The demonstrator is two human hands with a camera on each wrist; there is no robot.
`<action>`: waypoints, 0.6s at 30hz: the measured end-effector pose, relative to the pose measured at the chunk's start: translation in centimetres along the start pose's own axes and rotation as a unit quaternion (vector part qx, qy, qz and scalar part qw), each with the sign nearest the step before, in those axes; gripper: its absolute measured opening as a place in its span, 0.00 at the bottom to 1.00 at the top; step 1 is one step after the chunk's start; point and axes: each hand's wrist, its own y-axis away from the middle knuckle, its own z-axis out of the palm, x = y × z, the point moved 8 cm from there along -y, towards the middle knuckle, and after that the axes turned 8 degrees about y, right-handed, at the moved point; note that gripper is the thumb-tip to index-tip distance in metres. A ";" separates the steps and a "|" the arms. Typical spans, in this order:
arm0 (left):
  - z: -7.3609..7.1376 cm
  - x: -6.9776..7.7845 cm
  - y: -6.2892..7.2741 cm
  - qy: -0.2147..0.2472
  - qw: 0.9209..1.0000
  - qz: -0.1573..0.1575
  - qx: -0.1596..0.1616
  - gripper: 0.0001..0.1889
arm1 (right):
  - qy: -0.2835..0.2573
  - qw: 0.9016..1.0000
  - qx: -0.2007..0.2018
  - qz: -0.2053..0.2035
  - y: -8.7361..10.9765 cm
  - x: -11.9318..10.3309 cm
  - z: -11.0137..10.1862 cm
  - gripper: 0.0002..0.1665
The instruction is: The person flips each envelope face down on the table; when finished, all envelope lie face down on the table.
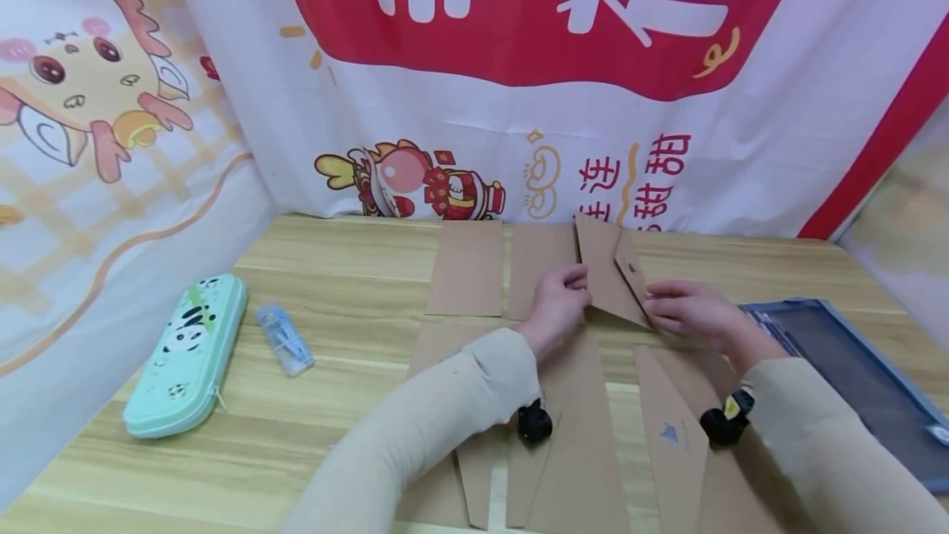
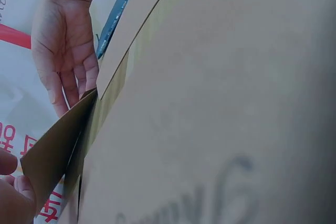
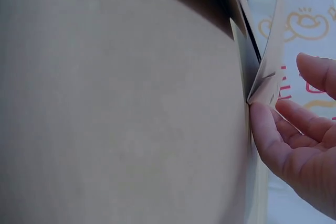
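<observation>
A brown paper envelope (image 1: 606,274) with a slanted flap is tilted up off the table at the back. My left hand (image 1: 556,303) pinches its left edge between thumb and fingers. At its lower right corner, the fingers of my right hand (image 1: 693,313) touch the edge; in the right wrist view the thumb of that hand (image 3: 299,150) stands apart from the paper. More brown envelopes lie flat: one at the back left (image 1: 465,270), one partly behind the raised one (image 1: 541,258), and one with a small printed mark under my right forearm (image 1: 670,427).
A mint panda pencil case (image 1: 185,353) and a small light-blue item in clear packaging (image 1: 286,340) lie on the left. A dark blue mesh pouch (image 1: 853,369) lies at the right. A printed cloth (image 1: 474,122) hangs along the table's back edge.
</observation>
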 end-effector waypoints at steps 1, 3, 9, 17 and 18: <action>-0.1 0.1 0.0 0.004 1.000 0.000 -0.001 0.25 | -0.004 1.000 -0.002 -0.003 0.0 -0.1 0.2 0.36; -0.2 0.5 0.1 0.015 1.000 -0.001 -0.003 0.24 | -0.011 1.000 -0.007 -0.008 -0.1 -0.4 0.4 0.36; -0.4 1.5 0.4 0.030 0.999 0.004 -0.011 0.25 | -0.006 1.000 -0.020 -0.004 -0.1 -1.0 1.2 0.37; 0.0 2.9 0.4 0.014 0.999 0.040 -0.023 0.24 | 0.056 0.997 -0.050 0.004 0.0 -2.0 2.2 0.42; 0.1 3.1 0.4 0.013 0.999 0.043 -0.025 0.24 | 0.055 0.997 -0.052 0.004 0.0 -2.0 2.3 0.42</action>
